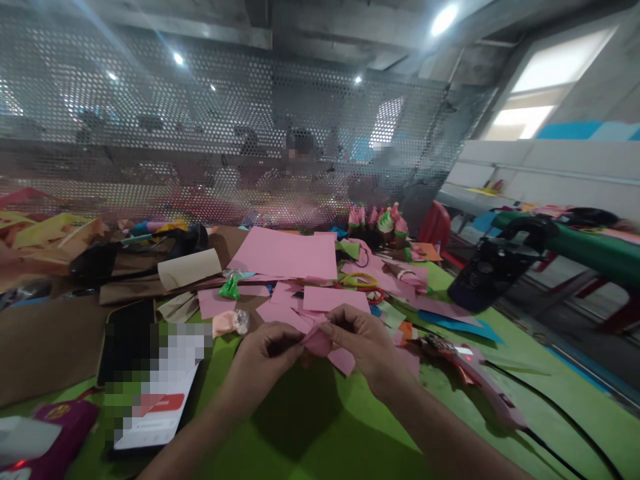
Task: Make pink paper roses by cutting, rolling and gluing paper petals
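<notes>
Dim o/all w/ ceiling lt (445, 19) glaring, edges blurry.

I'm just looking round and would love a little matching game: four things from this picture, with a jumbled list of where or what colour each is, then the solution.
Things
1. Tabletop
2. Small paper piece
3. Corded tool
4. Handled container

Places and colours
A. Pink, lying to the right of the right hand
B. Dark, near the table's right edge
C. Bright green
D. Held between the fingers of the left hand and the right hand

Right pairs: 1-C, 2-D, 3-A, 4-B
</notes>
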Demonstrator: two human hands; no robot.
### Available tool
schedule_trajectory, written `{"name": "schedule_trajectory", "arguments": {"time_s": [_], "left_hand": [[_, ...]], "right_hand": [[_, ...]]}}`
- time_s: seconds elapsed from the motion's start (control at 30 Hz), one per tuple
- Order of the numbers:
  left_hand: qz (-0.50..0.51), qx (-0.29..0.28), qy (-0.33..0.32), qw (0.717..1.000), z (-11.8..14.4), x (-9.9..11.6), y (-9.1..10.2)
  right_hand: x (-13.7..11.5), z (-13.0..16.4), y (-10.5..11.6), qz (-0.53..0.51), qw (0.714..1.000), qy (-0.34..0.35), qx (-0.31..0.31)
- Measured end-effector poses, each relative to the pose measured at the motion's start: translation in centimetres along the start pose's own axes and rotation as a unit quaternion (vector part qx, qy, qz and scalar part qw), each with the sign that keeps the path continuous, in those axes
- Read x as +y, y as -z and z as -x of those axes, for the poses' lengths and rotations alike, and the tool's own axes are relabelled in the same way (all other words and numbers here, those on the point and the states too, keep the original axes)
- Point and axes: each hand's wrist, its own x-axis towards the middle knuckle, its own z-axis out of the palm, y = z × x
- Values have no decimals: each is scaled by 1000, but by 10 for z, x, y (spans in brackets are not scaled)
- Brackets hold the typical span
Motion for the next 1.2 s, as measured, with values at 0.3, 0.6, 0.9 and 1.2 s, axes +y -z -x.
{"name": "schedule_trajectory", "arguments": {"time_s": [0.3,0.6,0.9,1.2], "left_hand": [[-12,2,-11,1000,0,-1,1],[36,15,8,999,0,-4,-1],[62,22,19,998,0,-4,-3],[81,27,22,996,1,-2,-3]], "right_hand": [[0,0,-1,0,1000,9,-13],[5,-6,5,124,988,52,72],[2,0,4,255,940,196,116],[3,-1,3,141,983,108,53]]}}
